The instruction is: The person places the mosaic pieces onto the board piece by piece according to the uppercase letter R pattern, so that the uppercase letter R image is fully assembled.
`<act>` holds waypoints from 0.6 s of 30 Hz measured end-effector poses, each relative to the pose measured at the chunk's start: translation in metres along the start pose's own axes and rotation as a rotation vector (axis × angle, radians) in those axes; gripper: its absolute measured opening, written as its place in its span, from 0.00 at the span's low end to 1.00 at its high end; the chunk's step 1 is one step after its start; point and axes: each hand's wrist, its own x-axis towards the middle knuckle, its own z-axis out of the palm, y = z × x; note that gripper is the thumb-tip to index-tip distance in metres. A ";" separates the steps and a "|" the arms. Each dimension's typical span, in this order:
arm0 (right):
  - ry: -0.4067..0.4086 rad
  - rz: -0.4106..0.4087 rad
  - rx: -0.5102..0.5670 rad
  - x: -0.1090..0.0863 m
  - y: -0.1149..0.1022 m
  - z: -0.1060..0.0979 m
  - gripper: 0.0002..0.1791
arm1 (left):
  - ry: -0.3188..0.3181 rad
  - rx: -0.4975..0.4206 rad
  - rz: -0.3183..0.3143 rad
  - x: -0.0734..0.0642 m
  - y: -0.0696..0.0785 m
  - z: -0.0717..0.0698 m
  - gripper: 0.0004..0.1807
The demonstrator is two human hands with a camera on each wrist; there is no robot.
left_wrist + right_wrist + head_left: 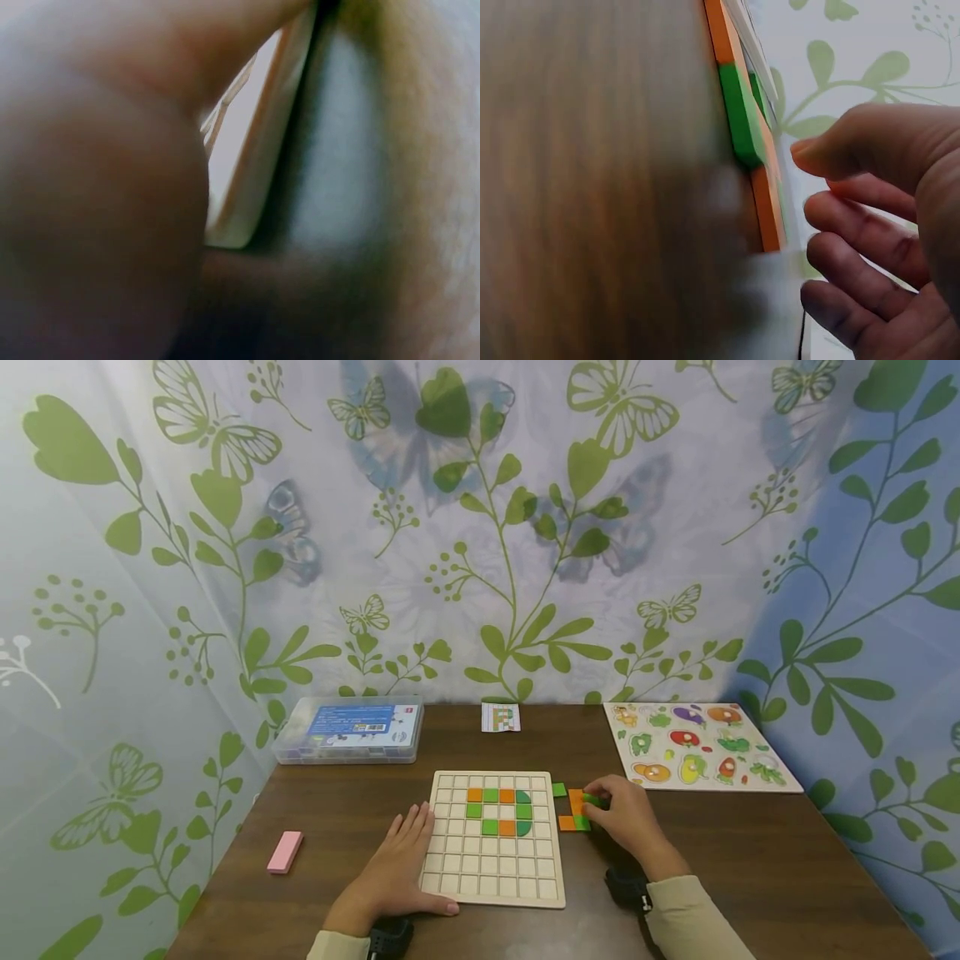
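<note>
My left hand (397, 860) lies flat with straight fingers along the left edge of a wooden grid board (468, 865), its thumb at the board's lower left corner. Orange and green tiles form a ring in the board's upper part, with dark green rounded pieces on its right side. To the right of the board, my right hand (626, 818) pinches a green tile (595, 799) between thumb and forefinger. Under and beside it lie orange tiles (566, 823) and green tiles (558, 789). In the right wrist view the other fingers (862, 270) are loosely bent.
A pink block (285, 852) lies at the left of the brown table (360, 793). Along the back are a clear plastic case (300, 727), a small pattern card (500, 717) and a vegetable puzzle board (701, 747). A leaf-patterned curtain (465, 560) hangs behind.
</note>
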 end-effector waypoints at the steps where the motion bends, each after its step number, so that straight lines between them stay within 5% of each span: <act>1: -0.001 -0.004 -0.001 0.000 0.001 -0.002 0.10 | 0.000 0.001 0.000 0.000 0.000 0.000 0.79; 18: -0.119 -0.066 -0.026 -0.006 0.014 -0.012 0.12 | -0.017 -0.009 -0.014 0.000 0.000 0.000 0.79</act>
